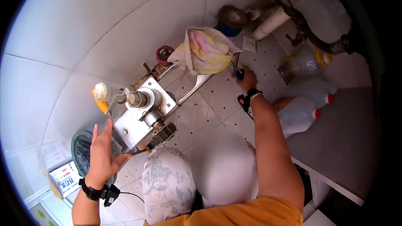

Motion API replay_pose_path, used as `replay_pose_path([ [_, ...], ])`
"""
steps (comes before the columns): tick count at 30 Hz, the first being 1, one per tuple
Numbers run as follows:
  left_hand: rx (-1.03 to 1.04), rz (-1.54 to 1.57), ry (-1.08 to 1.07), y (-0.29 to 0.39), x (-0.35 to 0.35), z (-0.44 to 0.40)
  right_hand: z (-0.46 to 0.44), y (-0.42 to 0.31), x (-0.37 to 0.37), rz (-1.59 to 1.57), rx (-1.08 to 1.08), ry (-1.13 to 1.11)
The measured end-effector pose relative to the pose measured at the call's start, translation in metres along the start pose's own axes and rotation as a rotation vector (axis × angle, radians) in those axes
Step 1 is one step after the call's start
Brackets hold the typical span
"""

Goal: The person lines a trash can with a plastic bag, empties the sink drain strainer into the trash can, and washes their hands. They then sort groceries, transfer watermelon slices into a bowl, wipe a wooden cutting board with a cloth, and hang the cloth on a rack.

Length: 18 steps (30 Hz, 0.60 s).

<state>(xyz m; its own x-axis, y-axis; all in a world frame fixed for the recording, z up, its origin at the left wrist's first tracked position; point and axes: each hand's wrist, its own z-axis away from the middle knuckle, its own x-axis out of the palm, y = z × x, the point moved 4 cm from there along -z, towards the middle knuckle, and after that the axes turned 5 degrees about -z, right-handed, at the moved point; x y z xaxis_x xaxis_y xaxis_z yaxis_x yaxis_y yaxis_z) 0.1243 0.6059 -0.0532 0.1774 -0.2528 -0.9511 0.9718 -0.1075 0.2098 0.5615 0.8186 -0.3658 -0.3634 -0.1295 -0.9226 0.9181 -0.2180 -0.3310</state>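
A metal device (pixel 135 126) with a plate, a large bolt and a dark block stands in front of me on a frame. My left hand (pixel 104 152) is at the plate's left end, fingers stretched and thumb apart; its fingertips are at the plate's edge, though I cannot tell how firmly they touch. At the far end of the frame, my right hand (pixel 248 79) is closed round a black knob (pixel 240 74) on a thin metal rod. Next to that hand, a stained pink and yellow cloth (pixel 207 52) drapes over the frame's far end.
Large plastic bottles with red caps (pixel 298 116) and a yellow-capped bottle (pixel 303 64) stand at right, beside a grey surface (pixel 335 142). Pipes (pixel 272 23) run along the back. A green-rimmed bin (pixel 77 152) and a printed box (pixel 66 178) are at left. A red handwheel (pixel 164 54) is near the wall.
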Motion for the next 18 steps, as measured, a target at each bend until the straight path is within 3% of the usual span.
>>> replay_pose_path([
  [3,-0.008,-0.001,-0.010,-0.003,0.002,0.002,0.004,0.005,-0.015,-0.261,0.148,0.121],
  [5,0.012,-0.009,0.016,-0.004,0.001,0.003,0.001,-0.017,-0.066,-0.554,-0.182,0.539],
  [7,0.038,-0.021,0.026,-0.004,0.001,0.005,-0.003,-0.060,-0.124,-0.728,-0.493,0.680],
  [9,0.049,-0.008,0.019,-0.004,0.000,0.005,-0.003,-0.107,-0.176,-0.818,-0.546,0.601],
  [11,0.053,-0.014,0.015,-0.005,0.000,0.004,-0.013,-0.140,-0.202,-0.635,-0.621,0.564],
  [18,0.070,-0.007,0.059,-0.006,0.000,0.007,-0.030,-0.181,-0.202,-0.291,-0.551,0.487],
])
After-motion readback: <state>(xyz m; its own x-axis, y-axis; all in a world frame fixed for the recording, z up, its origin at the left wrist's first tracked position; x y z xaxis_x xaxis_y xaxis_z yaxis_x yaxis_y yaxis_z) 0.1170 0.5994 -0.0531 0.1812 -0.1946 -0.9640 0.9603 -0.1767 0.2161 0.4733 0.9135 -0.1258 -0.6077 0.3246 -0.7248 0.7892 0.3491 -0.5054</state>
